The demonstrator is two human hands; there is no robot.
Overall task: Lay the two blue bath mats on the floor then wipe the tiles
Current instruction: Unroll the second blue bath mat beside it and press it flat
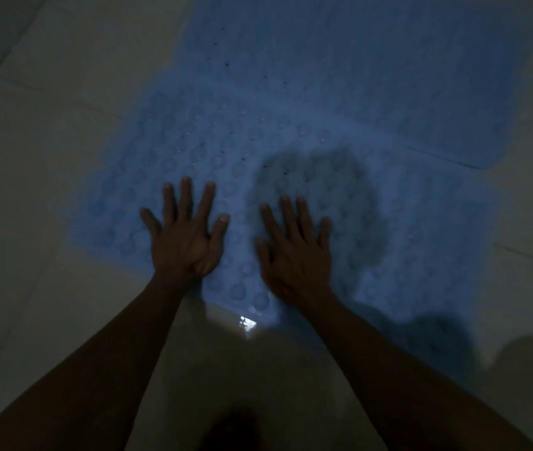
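Two blue bath mats lie flat on the pale tiled floor in dim light. The near mat (pixel 213 151) has round bumps and small holes. The far mat (pixel 388 70) lies beyond it to the upper right, and their edges meet or overlap near the right. My left hand (pixel 185 232) rests palm down on the near mat with fingers spread. My right hand (pixel 294 245) rests palm down beside it, also spread. Neither hand holds anything. A dark round shadow falls on the mat just beyond my right hand.
Pale floor tiles (pixel 47 157) with thin grout lines surround the mats on the left, front and right. A small bright reflection (pixel 247 322) shows on the floor at the near mat's front edge. A dark shape (pixel 232 431) sits at the bottom edge.
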